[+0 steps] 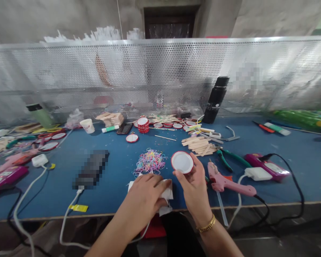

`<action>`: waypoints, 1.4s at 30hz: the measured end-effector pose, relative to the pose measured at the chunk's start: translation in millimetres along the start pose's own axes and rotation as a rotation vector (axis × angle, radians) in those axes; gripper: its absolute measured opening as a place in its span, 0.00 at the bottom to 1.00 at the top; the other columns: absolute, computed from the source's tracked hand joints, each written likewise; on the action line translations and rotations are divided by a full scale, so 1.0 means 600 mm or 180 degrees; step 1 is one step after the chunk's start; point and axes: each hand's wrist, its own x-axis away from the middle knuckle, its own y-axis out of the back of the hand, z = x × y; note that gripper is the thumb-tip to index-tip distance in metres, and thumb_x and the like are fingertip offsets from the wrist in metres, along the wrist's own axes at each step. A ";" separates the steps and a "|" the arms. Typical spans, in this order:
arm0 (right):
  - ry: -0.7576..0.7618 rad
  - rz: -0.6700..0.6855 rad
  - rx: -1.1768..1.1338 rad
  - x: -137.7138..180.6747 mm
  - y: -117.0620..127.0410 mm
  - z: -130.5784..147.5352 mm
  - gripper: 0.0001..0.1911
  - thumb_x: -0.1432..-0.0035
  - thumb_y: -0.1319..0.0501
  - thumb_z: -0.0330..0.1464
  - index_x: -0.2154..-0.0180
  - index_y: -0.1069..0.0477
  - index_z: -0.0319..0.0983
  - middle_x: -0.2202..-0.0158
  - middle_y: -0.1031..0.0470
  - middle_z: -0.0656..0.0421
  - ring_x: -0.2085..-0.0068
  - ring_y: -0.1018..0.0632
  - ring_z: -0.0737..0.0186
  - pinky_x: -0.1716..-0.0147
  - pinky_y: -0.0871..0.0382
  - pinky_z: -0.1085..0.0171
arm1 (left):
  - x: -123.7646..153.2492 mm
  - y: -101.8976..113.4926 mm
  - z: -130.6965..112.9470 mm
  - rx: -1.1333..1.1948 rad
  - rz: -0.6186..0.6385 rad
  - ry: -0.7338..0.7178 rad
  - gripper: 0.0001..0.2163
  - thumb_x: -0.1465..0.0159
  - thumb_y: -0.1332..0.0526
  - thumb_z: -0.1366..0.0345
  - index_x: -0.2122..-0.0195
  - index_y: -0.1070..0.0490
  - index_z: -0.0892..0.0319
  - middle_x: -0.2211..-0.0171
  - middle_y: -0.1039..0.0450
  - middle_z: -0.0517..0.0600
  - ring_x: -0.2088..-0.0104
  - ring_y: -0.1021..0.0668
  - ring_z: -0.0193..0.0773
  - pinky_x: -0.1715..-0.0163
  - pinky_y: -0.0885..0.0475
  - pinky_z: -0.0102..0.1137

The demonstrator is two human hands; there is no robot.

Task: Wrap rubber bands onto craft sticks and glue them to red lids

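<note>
My right hand (196, 189) holds up a small round white disc with a red rim (182, 162), gripped at its edge between thumb and fingers. My left hand (147, 194) is bent over a piece of white paper (167, 192) at the table's front edge, fingers curled onto it; part of the paper is hidden under the hand. Just beyond lies a loose heap of colourful thin loops (151, 161). Another red-rimmed disc (132, 138) lies flat behind the heap, near a stack of similar discs (143, 125).
Wooden sticks (199, 144), green-handled pliers (232, 159) and a pink glue gun (228, 184) with a cord lie at right. A black bottle (216, 100) stands by the perforated metal screen (176, 71). At left are a phone on a cable (92, 169) and a paper cup (87, 126).
</note>
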 end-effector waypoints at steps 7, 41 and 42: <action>0.0203 0.0064 0.0130 0.002 -0.002 0.004 0.41 0.43 0.30 0.40 0.32 0.42 0.41 0.35 0.32 0.43 0.39 0.23 0.45 0.40 0.27 0.43 | -0.005 0.008 -0.006 0.0835 -0.0902 0.0280 0.17 0.29 0.38 0.60 0.40 0.27 0.53 0.44 0.21 0.56 0.43 0.22 0.50 0.41 0.28 0.52; 0.0635 0.1397 0.3618 -0.060 -0.046 0.038 0.11 0.35 0.42 0.25 0.56 0.22 0.37 0.55 0.21 0.47 0.52 0.21 0.50 0.49 0.30 0.57 | -0.031 -0.020 0.038 0.3730 -0.1839 0.2151 0.17 0.44 0.30 0.61 0.53 0.26 0.57 0.58 0.24 0.52 0.65 0.19 0.43 0.70 0.18 0.37; 0.0585 0.1396 0.3654 -0.064 -0.050 0.037 0.09 0.35 0.41 0.25 0.57 0.22 0.36 0.56 0.21 0.46 0.52 0.21 0.50 0.49 0.30 0.57 | -0.030 -0.021 0.040 0.3748 -0.1842 0.2125 0.17 0.44 0.30 0.61 0.54 0.26 0.57 0.59 0.24 0.52 0.65 0.19 0.43 0.70 0.18 0.38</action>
